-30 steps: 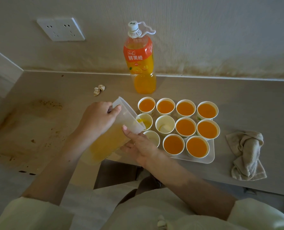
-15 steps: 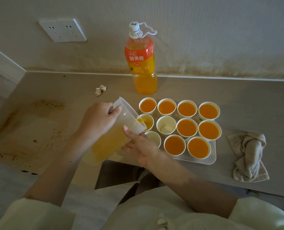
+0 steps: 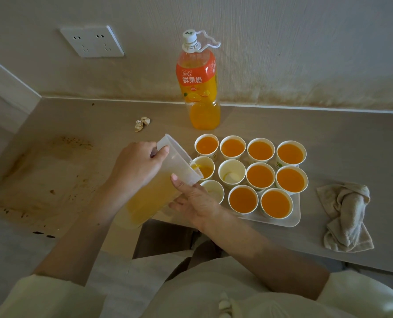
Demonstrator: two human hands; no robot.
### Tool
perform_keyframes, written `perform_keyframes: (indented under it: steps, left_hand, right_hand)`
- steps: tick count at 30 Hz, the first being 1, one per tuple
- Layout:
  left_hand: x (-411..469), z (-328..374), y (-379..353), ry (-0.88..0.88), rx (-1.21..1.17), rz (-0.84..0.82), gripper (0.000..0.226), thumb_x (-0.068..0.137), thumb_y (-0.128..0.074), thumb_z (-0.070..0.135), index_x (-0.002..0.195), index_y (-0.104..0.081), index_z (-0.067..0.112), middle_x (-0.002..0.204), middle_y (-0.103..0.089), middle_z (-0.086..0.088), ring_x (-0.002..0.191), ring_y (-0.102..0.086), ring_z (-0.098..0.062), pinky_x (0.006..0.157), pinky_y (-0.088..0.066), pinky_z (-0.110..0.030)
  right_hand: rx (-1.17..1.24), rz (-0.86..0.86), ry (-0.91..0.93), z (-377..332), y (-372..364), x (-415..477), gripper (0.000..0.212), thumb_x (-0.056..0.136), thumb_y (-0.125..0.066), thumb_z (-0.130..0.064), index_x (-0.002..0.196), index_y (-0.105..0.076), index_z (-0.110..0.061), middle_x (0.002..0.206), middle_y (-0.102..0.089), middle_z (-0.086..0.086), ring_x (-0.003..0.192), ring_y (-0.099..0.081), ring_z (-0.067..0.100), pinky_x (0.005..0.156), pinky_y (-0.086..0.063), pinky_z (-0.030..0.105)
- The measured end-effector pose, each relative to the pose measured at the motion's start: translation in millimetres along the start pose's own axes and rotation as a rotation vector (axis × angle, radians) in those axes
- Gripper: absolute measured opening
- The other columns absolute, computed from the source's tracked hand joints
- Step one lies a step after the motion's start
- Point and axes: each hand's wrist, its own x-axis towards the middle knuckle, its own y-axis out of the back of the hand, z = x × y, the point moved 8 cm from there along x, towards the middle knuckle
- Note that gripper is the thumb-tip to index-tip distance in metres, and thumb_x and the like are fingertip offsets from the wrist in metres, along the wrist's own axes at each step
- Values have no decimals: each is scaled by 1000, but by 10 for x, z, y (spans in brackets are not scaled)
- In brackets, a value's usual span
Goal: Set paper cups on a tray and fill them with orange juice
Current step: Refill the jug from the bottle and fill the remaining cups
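Note:
A clear plastic jug (image 3: 155, 187) of orange juice is tilted to the right, its spout over the left cup of the middle row (image 3: 205, 166), into which juice runs. My left hand (image 3: 137, 166) grips the jug near its rim. My right hand (image 3: 194, 199) steadies the jug's underside, forefinger along its wall. Several paper cups stand in rows on a pale tray (image 3: 294, 220). Most hold juice to near the rim. The middle cup (image 3: 231, 172) holds only a trace of juice, and the near left cup (image 3: 214, 190) looks almost empty, half hidden by my right hand.
A large orange juice bottle (image 3: 197, 86) stands capped against the wall behind the tray. A crumpled beige cloth (image 3: 347, 216) lies right of the tray. Two small crumpled scraps (image 3: 142, 123) lie left of the bottle. The counter's left part is stained.
The jug has stayed tilted over the same cup and the juice in that cup has risen a little. Both hands keep their hold.

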Motion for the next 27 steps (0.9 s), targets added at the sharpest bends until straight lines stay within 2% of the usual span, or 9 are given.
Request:
perform_keyframes:
  steps: [5, 11, 15, 21, 27]
  left_hand:
    - [-16, -5, 13, 8, 10, -1, 48, 96, -48, 37, 57, -33, 14, 54, -37, -1, 51, -34, -18, 50, -23, -33]
    - [-26, -13, 27, 10, 5, 2, 48, 96, -49, 36, 57, -32, 14, 53, -35, -1, 49, -32, -18, 50, -22, -32]
    - [-22, -34, 26, 17, 1, 3, 47, 96, -48, 37, 57, -33, 14, 53, -36, -1, 50, -33, -18, 50, -23, -32]
    - [-25, -21, 32, 24, 5, 4, 48, 96, -49, 36, 56, -31, 14, 53, -34, 0, 49, -32, -18, 50, -22, -32]
    - [-20, -5, 30, 18, 34, -3, 48, 96, -48, 36, 57, -33, 14, 52, -35, 0, 49, -34, -19, 51, -24, -32]
  right_hand:
    - [-4, -24, 4, 16, -25, -7, 61, 68, -78, -23, 123, -53, -21, 126, -61, 10, 119, -55, 30, 83, -57, 39]
    - [8, -41, 16, 24, -47, -8, 57, 68, -78, -23, 120, -54, -21, 124, -62, 9, 118, -56, 29, 88, -55, 42]
    - [15, -68, 24, 8, -76, -26, 49, 72, -75, -21, 117, -56, -22, 119, -64, 7, 114, -58, 27, 81, -57, 38]
    - [26, -60, 17, 18, -68, -27, 39, 83, -71, -16, 119, -55, -21, 123, -63, 9, 113, -58, 27, 78, -58, 36]
    - [29, -71, 27, 15, -60, -26, 39, 83, -71, -17, 118, -55, -22, 123, -63, 9, 115, -58, 28, 89, -54, 42]
